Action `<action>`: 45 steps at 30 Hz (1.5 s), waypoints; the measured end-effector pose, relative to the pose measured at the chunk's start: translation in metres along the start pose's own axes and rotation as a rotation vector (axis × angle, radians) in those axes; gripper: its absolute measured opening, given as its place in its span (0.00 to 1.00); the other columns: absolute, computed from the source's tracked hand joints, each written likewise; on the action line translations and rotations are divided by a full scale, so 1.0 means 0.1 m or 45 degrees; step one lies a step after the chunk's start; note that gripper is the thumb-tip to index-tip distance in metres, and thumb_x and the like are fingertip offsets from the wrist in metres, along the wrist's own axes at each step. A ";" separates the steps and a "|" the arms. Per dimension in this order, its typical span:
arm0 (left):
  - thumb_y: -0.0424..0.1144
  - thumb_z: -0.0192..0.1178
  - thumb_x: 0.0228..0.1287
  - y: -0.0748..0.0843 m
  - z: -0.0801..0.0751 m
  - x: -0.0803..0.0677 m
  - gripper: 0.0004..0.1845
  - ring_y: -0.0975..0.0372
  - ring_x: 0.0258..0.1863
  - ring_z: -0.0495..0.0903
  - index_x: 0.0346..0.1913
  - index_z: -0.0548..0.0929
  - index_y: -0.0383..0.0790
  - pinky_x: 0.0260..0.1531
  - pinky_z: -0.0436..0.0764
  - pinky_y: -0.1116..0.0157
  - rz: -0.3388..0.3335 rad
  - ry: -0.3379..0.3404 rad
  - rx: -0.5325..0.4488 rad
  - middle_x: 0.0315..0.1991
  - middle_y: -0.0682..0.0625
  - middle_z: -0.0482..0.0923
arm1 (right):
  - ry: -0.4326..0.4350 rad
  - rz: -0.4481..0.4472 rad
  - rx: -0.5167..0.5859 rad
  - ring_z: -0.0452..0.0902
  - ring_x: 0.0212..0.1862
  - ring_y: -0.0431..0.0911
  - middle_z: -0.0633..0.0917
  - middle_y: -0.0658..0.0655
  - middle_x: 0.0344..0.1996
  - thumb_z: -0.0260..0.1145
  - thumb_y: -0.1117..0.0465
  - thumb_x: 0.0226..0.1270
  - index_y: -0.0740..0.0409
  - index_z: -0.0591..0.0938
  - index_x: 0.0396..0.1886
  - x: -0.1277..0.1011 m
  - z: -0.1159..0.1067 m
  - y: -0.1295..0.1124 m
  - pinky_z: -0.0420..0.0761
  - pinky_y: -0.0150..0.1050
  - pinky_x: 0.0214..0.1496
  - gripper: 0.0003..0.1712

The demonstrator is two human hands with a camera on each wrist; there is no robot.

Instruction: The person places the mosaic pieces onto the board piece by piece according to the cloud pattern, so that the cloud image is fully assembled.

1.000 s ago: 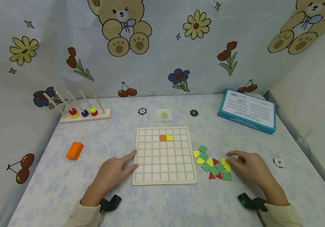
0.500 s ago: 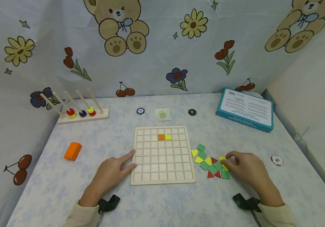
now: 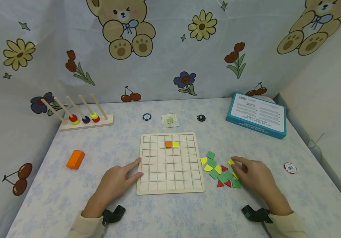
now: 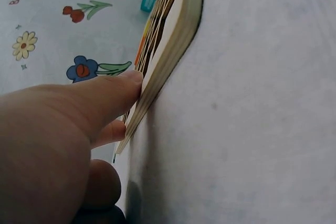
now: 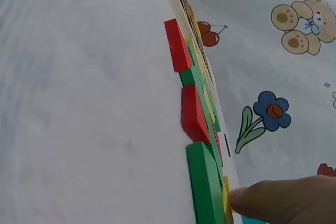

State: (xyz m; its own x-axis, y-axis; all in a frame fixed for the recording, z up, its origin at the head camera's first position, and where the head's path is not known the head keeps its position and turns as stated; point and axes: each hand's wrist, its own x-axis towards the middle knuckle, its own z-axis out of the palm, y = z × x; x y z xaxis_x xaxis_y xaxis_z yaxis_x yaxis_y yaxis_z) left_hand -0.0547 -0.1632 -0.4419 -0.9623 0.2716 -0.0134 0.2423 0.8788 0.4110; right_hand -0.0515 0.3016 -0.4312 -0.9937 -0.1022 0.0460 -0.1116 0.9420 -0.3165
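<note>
Lightly, a small yellow wooden tile (image 3: 231, 161) is pinched by the right hand (image 3: 255, 177); thin and stiff, it is best held by its edges. Beside the left hand (image 3: 115, 183), the pale wooden grid board (image 3: 170, 190) is steadied by straight fingers.

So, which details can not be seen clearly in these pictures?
- Box text: head view, too small to read.
- Card picture: head view, too small to make out.
- Tiles under the right hand: head view, the fingers hide part of the pile.
- Right grip on the yellow tile: head view, too small; right wrist view shows only a fingertip.
- Board cells: left wrist view, seen edge-on.
</note>
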 end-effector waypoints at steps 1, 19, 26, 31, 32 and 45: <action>0.59 0.65 0.68 0.00 0.00 0.00 0.33 0.68 0.13 0.52 0.72 0.77 0.51 0.18 0.57 0.66 0.004 0.006 -0.003 0.10 0.60 0.57 | 0.014 -0.002 0.003 0.61 0.20 0.43 0.67 0.47 0.14 0.73 0.55 0.68 0.58 0.86 0.58 0.00 0.01 0.01 0.59 0.38 0.24 0.21; 0.60 0.64 0.68 -0.01 -0.01 -0.01 0.33 0.67 0.12 0.53 0.72 0.75 0.52 0.18 0.56 0.66 -0.006 -0.018 0.001 0.10 0.59 0.59 | 0.154 0.018 0.011 0.59 0.18 0.43 0.66 0.47 0.14 0.75 0.52 0.66 0.58 0.87 0.54 0.05 0.13 0.02 0.57 0.38 0.22 0.22; 0.61 0.63 0.69 -0.01 -0.01 -0.02 0.33 0.67 0.12 0.52 0.73 0.75 0.53 0.18 0.56 0.66 -0.010 -0.028 0.002 0.09 0.59 0.60 | 0.134 -0.002 0.034 0.59 0.18 0.43 0.67 0.47 0.14 0.75 0.53 0.65 0.59 0.86 0.52 0.08 0.13 0.00 0.58 0.38 0.22 0.20; 0.61 0.63 0.69 -0.02 -0.02 -0.02 0.34 0.67 0.12 0.52 0.73 0.75 0.52 0.18 0.56 0.66 0.001 -0.030 0.006 0.09 0.59 0.61 | 0.055 0.037 0.056 0.61 0.18 0.44 0.67 0.48 0.14 0.74 0.49 0.67 0.58 0.86 0.55 0.13 0.06 -0.12 0.59 0.38 0.22 0.23; 0.61 0.63 0.69 -0.02 -0.02 -0.02 0.34 0.67 0.12 0.52 0.73 0.75 0.52 0.18 0.56 0.66 0.002 -0.031 0.005 0.09 0.59 0.61 | 0.043 0.040 0.064 0.61 0.18 0.44 0.67 0.48 0.14 0.73 0.48 0.67 0.58 0.86 0.55 0.15 0.05 -0.16 0.60 0.38 0.22 0.23; 0.60 0.63 0.69 0.00 -0.04 -0.02 0.33 0.66 0.12 0.53 0.73 0.75 0.52 0.18 0.56 0.66 -0.013 -0.045 -0.003 0.09 0.58 0.61 | 0.020 -0.279 0.214 0.54 0.13 0.37 0.65 0.43 0.11 0.73 0.53 0.68 0.54 0.87 0.51 0.41 0.14 -0.75 0.57 0.34 0.17 0.15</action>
State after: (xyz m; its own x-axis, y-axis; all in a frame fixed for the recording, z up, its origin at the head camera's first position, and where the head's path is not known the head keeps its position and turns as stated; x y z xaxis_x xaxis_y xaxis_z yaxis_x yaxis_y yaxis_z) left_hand -0.0534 -0.1651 -0.4382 -0.9598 0.2761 -0.0497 0.2320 0.8807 0.4130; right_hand -0.0840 0.2223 -0.4187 -0.9456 -0.2913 0.1449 -0.3252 0.8318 -0.4498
